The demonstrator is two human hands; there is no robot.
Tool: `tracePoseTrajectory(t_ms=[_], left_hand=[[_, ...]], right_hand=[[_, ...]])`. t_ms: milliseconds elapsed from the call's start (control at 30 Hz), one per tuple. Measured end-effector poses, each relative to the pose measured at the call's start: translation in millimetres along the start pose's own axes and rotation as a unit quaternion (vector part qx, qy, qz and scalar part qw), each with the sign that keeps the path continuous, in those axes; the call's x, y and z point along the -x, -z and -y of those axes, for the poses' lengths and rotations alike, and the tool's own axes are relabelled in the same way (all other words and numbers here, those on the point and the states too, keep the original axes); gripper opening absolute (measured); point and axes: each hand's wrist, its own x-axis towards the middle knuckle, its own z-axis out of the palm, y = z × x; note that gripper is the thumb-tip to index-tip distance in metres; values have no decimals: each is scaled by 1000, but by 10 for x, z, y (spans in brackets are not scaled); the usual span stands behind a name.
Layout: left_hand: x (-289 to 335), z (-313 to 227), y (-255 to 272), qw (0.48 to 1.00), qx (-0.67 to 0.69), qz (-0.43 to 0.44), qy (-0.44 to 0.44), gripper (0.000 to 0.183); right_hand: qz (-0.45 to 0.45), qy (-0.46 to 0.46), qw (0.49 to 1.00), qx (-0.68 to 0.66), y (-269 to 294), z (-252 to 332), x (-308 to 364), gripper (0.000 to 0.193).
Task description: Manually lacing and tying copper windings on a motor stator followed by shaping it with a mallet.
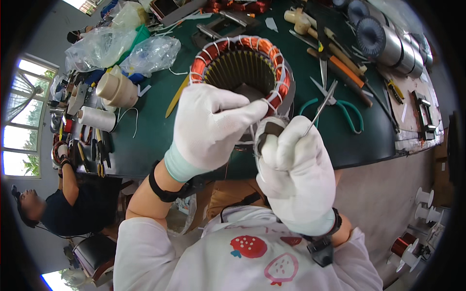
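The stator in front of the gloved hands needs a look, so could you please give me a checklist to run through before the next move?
1. Metal tool gripped: ok, it is in the right hand.
2. Left hand at the near rim of the stator: ok.
3. Cord pinched in the left fingertips: cannot tell.
4. White lacing around the far side of the copper winding: ok, loops show spaced along it.
5. Lacing on the near side: cannot tell, the hands hide part of it.
6. Scissors closed: not ok, their handles are spread.
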Motion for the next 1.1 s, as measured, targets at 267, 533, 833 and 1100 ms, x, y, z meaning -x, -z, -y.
tracePoseTrajectory(t_ms=[267,533,833,1100], left_hand=[[-51,-228,53,995,-25,16,97,30],[-86,-248,-66,981,-3,-60,182,17],[-69,-275,-90,975,8,-66,214,19],[21,-275,-105,955,42,-72,284,23]], right_hand=[[46,153,927,338,398,-242,-107,42],[-162,301,925,168,509,-151,-131,22],[-129,241,943,189,1868,1407,776,21],[-102,116,988,4,1359,1029,509,28]])
